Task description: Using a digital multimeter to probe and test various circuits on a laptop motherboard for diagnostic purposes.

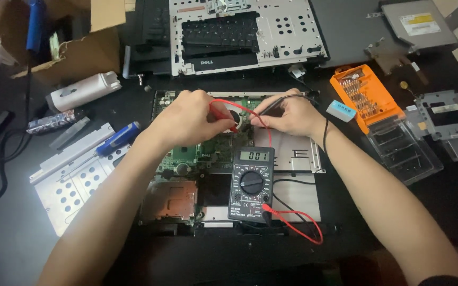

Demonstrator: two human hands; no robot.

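An opened laptop base with a green circuit board [186,156] lies in front of me on the dark table. My left hand [186,119] is shut on a red test probe [223,116], its tip pointing down onto the board. My right hand [290,114] holds a black test probe [271,106], whose tip meets the board close beside the red one. A dark grey multimeter [250,182] with a rotary dial and a lit display rests on the laptop below my hands. Red and black leads [303,225] run from its lower end.
A bare laptop keyboard frame [298,37] lies at the back. An orange screwdriver bit case [364,95] with a clear lid sits right, beside an optical drive [422,24] and metal brackets [443,119]. Left: a perforated metal plate [64,190], a blue screwdriver [117,139], a cardboard box [88,53].
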